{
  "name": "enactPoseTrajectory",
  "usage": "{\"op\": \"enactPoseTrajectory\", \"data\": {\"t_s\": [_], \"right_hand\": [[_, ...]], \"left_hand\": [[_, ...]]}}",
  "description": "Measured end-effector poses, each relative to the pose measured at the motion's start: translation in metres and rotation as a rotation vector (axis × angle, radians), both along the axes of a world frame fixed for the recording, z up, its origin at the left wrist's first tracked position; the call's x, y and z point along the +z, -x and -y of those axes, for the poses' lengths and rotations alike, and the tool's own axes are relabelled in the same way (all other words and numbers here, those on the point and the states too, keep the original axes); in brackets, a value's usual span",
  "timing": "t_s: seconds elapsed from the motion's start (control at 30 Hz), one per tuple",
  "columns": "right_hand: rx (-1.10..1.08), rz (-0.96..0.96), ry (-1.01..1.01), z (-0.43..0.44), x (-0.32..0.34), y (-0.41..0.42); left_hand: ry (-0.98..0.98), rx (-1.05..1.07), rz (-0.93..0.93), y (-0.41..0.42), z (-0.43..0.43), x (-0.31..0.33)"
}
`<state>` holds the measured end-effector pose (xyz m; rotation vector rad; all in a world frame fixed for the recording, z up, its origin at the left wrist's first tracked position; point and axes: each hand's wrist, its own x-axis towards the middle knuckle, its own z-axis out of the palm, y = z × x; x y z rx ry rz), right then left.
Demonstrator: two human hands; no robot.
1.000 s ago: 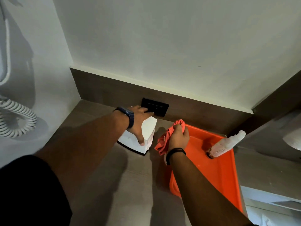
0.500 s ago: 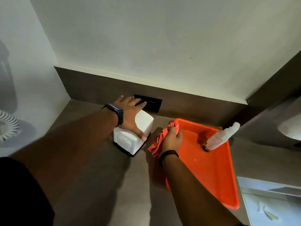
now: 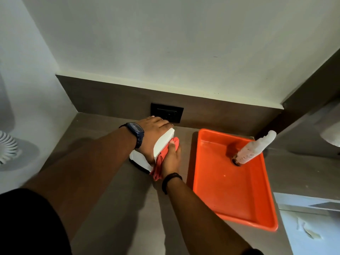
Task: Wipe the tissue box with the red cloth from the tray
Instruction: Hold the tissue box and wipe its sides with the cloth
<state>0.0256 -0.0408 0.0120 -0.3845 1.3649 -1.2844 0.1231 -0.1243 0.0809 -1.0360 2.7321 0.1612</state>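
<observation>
**Cloth now pressed against the tissue box**

The right hand (image 3: pixel 170 159), which half a second earlier held the red cloth (image 3: pixel 161 161) at the near-left rim of the orange tray (image 3: pixel 235 205), has moved left, and its fingers are closed around the bunched cloth, pressing it against the right side of the white tissue box (image 3: pixel 162 142). The left hand (image 3: pixel 152 132) lies across the top of the box, fingers curled over its far edge, gripping it. The box stands on the grey counter (image 3: pixel 128 208), just near of the black wall socket (image 3: pixel 167 112) and left of the tray. In the tray, a spray bottle (image 3: pixel 254 148) stands at the far end, as before.
</observation>
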Motion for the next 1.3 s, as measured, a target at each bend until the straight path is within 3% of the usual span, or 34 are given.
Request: {"op": "enactPoseTrajectory", "data": {"t_s": [0.13,0.33,0.5,0.63,0.77,0.9,1.07,1.2,1.3], "right_hand": [[-0.016,-0.070,0.149,-0.001,0.003,0.004],[0.051,-0.117,0.014,0.005,0.003,0.002],[0.058,-0.097,0.101,0.001,0.003,0.007],[0.089,-0.085,0.006,0.008,0.003,0.008],[0.093,-0.127,0.112,0.008,0.004,0.013],[0.144,-0.141,0.029,0.015,0.008,0.012],[0.155,-0.175,0.126,0.016,0.006,0.019],[0.172,-0.155,0.024,0.022,0.004,0.015],[0.150,-0.168,0.079,0.023,0.000,0.018]], "left_hand": [[-0.019,-0.010,0.016,0.001,0.001,0.002],[0.001,-0.001,0.021,0.003,0.000,0.003],[0.029,0.001,0.013,0.001,-0.001,0.000],[0.071,0.024,0.023,0.001,-0.002,-0.004],[0.075,0.097,0.012,-0.001,-0.004,-0.006],[0.090,0.095,-0.017,-0.002,-0.004,-0.007],[0.069,0.148,-0.018,-0.007,-0.002,-0.016],[0.079,0.135,-0.037,-0.005,-0.001,-0.015],[0.066,0.132,-0.021,-0.005,-0.001,-0.012]]}}
